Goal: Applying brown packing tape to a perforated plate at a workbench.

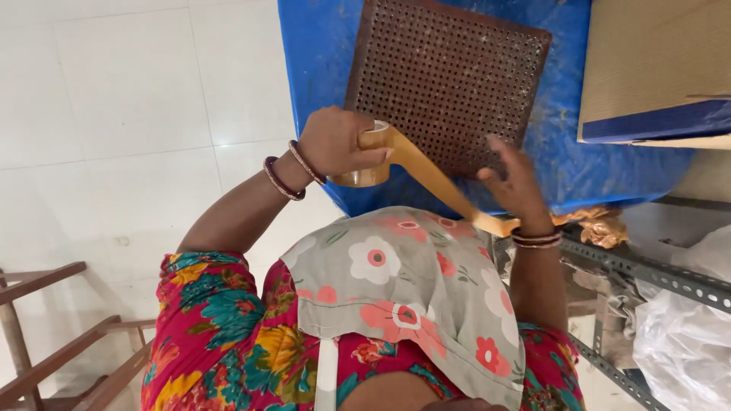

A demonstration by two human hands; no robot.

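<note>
My left hand [333, 142] grips a roll of brown packing tape [368, 156], thumb on its rim. A strip of tape [434, 179] runs from the roll down to the right, where my right hand [516, 183] pinches its free end near my wrist bangles. Both hands are held above a grey floral cloth [403, 281] over my chest. Just beyond the hands a brown perforated square panel [449, 72] lies on a blue sheet [320, 53].
A cardboard box [655, 68] sits at the upper right on the blue sheet. A slotted metal rack [647, 270], a clear plastic bag [685, 342] and crumpled brown tape [601, 224] are at the right. A wooden frame [53, 342] stands on the white tiled floor [114, 99] at the lower left.
</note>
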